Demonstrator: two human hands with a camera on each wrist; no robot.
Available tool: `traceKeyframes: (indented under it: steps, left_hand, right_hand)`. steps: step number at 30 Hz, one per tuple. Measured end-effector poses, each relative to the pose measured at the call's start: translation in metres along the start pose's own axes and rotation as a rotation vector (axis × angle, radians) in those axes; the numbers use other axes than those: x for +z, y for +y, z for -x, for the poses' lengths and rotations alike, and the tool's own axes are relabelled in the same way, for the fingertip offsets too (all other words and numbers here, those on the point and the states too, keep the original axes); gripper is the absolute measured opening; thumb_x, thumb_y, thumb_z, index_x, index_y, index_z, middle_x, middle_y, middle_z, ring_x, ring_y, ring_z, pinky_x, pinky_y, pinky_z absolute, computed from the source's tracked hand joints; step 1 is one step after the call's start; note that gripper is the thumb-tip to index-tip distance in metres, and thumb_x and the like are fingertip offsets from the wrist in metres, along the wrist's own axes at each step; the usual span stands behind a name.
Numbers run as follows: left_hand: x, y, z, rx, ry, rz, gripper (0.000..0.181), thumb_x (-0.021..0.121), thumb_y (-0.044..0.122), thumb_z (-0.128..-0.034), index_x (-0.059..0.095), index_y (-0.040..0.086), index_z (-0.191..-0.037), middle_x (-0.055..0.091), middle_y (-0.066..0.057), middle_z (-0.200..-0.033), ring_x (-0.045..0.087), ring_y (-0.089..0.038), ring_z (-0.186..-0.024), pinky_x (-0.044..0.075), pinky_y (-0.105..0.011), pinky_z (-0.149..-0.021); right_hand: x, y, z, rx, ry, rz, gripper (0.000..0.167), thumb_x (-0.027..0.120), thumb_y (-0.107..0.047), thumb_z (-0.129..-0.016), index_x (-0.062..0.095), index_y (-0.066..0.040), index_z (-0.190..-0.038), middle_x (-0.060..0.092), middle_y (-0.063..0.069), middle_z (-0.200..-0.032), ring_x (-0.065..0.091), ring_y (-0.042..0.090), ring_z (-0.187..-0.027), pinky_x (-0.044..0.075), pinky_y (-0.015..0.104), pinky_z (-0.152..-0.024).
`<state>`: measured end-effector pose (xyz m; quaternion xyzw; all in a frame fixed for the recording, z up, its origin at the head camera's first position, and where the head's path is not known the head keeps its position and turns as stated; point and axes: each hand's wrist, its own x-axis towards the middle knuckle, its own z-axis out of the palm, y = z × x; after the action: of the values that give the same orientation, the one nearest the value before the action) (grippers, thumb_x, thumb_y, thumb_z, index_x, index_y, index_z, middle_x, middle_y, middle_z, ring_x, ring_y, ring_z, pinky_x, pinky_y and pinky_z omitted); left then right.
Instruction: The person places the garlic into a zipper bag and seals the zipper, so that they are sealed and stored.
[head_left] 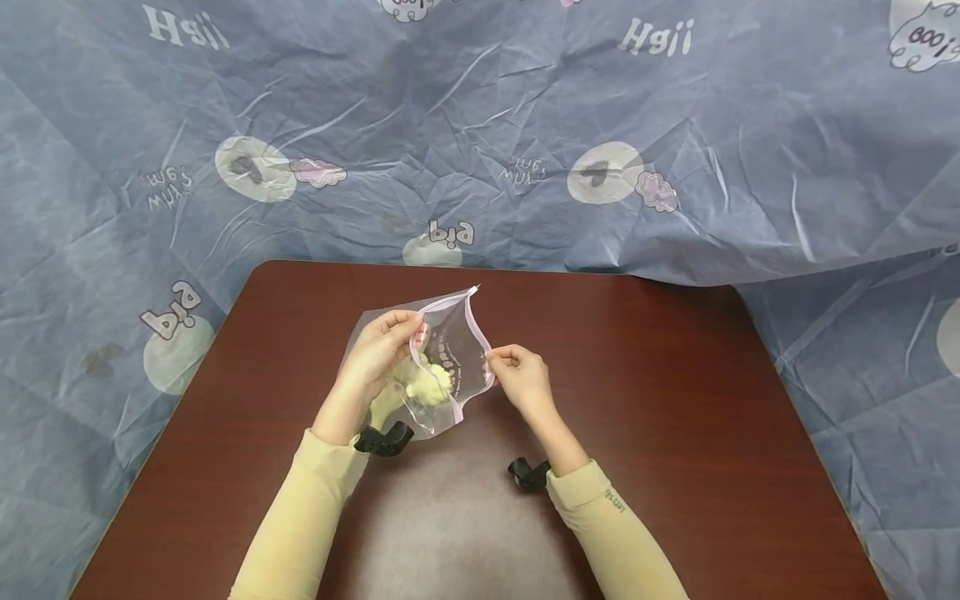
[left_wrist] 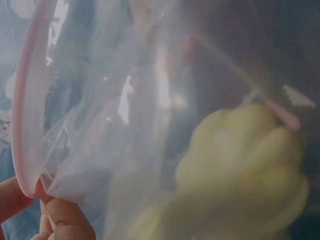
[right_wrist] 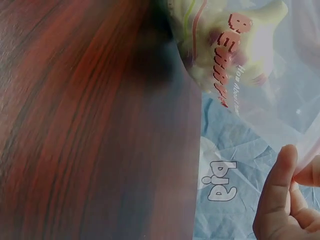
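Note:
A clear plastic zipper bag [head_left: 467,337] with a pink-edged mouth hangs tilted above the table, its mouth spread apart toward the right. Inside lies a pale yellow, lumpy, soft-looking thing [head_left: 430,386], whose exact kind the plastic blurs. My left hand [head_left: 375,354] pinches one edge of the mouth between thumb and fingers. On the opposite edge, my right hand [head_left: 523,382] pinches the pink strip near its middle. The left wrist view shows the rounded yellow lobes [left_wrist: 240,165] through the film. Red printed letters [right_wrist: 227,57] mark the bag in the right wrist view.
A dark red-brown wooden table [head_left: 675,400] spreads under both hands. Behind it and at the sides hangs a wrinkled blue cloth [head_left: 480,108] with printed cartoon shapes. Black straps with small devices [head_left: 384,439] sit at both wrists, by the pale yellow sleeves [head_left: 303,508].

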<state>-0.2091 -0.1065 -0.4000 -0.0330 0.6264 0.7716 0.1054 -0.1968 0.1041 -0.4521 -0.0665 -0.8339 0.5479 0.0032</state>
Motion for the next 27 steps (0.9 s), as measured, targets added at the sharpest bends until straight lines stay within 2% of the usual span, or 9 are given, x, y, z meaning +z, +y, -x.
traceKeyframes:
  steps: [3,5,8,11,13,15,19,23,27]
  left_hand:
    - [0.009,-0.008,-0.001,-0.019,0.003,-0.012,0.012,0.053,0.004,-0.0994,0.052,-0.004,-0.108,0.063,0.006,-0.078,0.058,-0.002,-0.069,0.049,-0.013,-0.065]
    - [0.015,-0.013,-0.001,-0.034,0.01,-0.042,0.018,0.054,0.003,-0.0984,0.052,-0.007,-0.112,0.064,0.006,-0.078,0.06,-0.001,-0.069,0.051,-0.012,-0.065]
    - [0.024,-0.02,-0.001,-0.028,0.016,-0.132,0.024,0.057,0.003,-0.0968,0.052,-0.01,-0.117,0.068,0.001,-0.081,0.062,-0.001,-0.07,0.052,-0.013,-0.066]
    - [0.033,-0.027,0.001,-0.002,0.034,-0.264,0.027,0.06,0.005,-0.0953,0.056,-0.008,-0.118,0.073,-0.013,-0.092,0.065,-0.002,-0.074,0.053,-0.014,-0.069]
    - [0.038,-0.032,0.002,0.018,0.044,-0.343,0.028,0.062,0.007,-0.0944,0.059,-0.007,-0.119,0.072,-0.02,-0.103,0.069,-0.009,-0.081,0.055,-0.017,-0.074]
    - [0.042,-0.036,0.004,0.044,0.04,-0.408,0.03,0.063,0.007,-0.0943,0.059,-0.006,-0.121,0.07,-0.024,-0.111,0.071,-0.02,-0.092,0.057,-0.024,-0.081]
    - [0.05,-0.045,0.012,0.098,0.005,-0.523,0.034,0.063,0.007,-0.0947,0.059,-0.006,-0.126,0.066,-0.026,-0.119,0.066,-0.035,-0.112,0.056,-0.038,-0.095]
    - [0.057,-0.053,0.021,0.131,-0.028,-0.685,0.04,0.063,0.013,-0.0952,0.057,0.0,-0.132,0.066,-0.023,-0.123,0.066,-0.034,-0.113,0.054,-0.043,-0.097]
    - [0.063,-0.059,0.029,0.146,-0.081,-0.839,0.045,0.063,0.018,-0.0954,0.055,0.002,-0.137,0.063,-0.019,-0.13,0.063,-0.033,-0.118,0.051,-0.047,-0.1]
  right_hand:
    - [0.001,-0.002,0.001,0.024,-0.025,-0.063,0.017,0.066,-0.017,-0.09,0.074,-0.004,-0.098,0.075,0.009,-0.081,0.068,0.021,-0.063,0.047,0.017,-0.055]
    - [0.002,-0.004,0.001,0.039,-0.044,-0.102,0.017,0.067,-0.017,-0.091,0.073,-0.003,-0.099,0.076,0.01,-0.082,0.066,0.011,-0.061,0.053,0.021,-0.06]
    - [0.003,-0.005,0.003,0.051,-0.062,-0.133,0.018,0.068,-0.017,-0.091,0.072,-0.002,-0.099,0.075,0.01,-0.082,0.062,0.004,-0.059,0.058,0.027,-0.065]
    - [0.004,-0.006,0.005,0.06,-0.071,-0.145,0.018,0.068,-0.016,-0.091,0.072,0.0,-0.099,0.075,0.01,-0.081,0.062,0.003,-0.058,0.059,0.032,-0.067]
    - [0.004,-0.007,0.007,0.069,-0.077,-0.146,0.018,0.068,-0.015,-0.091,0.072,0.0,-0.099,0.075,0.011,-0.082,0.061,0.004,-0.057,0.06,0.037,-0.07]
    - [0.004,-0.006,0.009,0.074,-0.088,-0.15,0.019,0.067,-0.015,-0.091,0.072,0.001,-0.1,0.075,0.012,-0.083,0.062,0.004,-0.058,0.06,0.037,-0.07]
    - [0.005,-0.001,0.011,0.084,-0.112,-0.174,0.019,0.063,-0.012,-0.092,0.071,0.003,-0.101,0.075,0.017,-0.088,0.067,0.008,-0.064,0.06,0.03,-0.068]
    - [0.004,0.005,0.011,0.12,-0.13,-0.266,0.023,0.06,-0.012,-0.095,0.066,0.008,-0.106,0.073,0.018,-0.087,0.07,0.012,-0.07,0.061,0.027,-0.067]
    - [0.001,0.014,0.01,0.179,-0.147,-0.324,0.032,0.06,-0.02,-0.098,0.062,0.009,-0.111,0.069,0.01,-0.082,0.067,0.01,-0.067,0.061,0.025,-0.064]
